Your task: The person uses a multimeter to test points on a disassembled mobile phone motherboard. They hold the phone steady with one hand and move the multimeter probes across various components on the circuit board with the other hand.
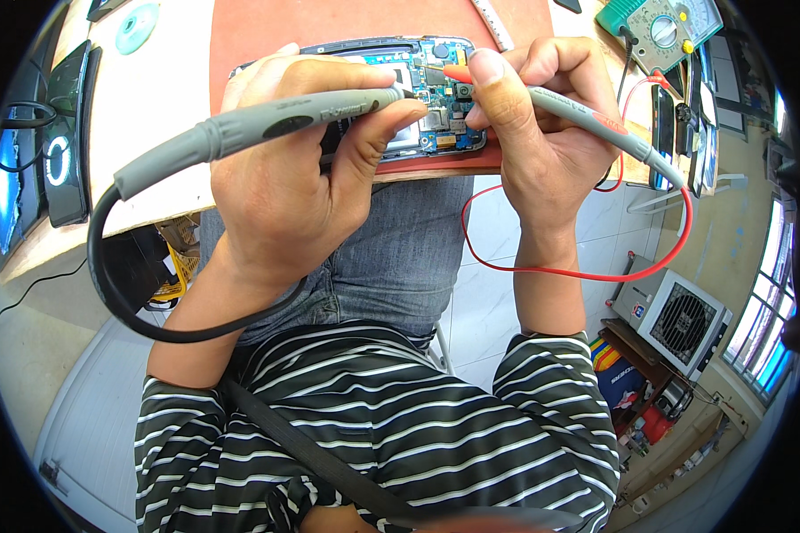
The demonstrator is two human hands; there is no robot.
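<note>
An opened smartphone (431, 138) lies on a red-orange mat (276, 22), its blue circuit board showing. My left hand (289, 178) pinches a grey multimeter probe (267, 124) with a black cable; its tip points at the middle of the board. A second grey probe (587, 117), with a red tip and red cable, is gripped in my right hand (551, 133). That tip is over the board's upper part; whether either tip touches it, I cannot tell. Part of the phone's left side is hidden behind my left hand.
A green analog multimeter (662, 31) stands at the far right of the wooden table (173, 89). Phones (69, 133) lie along the left edge, near a pale green round dish (137, 28). The red cable (542, 274) loops below my right hand. An air cooler (680, 320) stands right.
</note>
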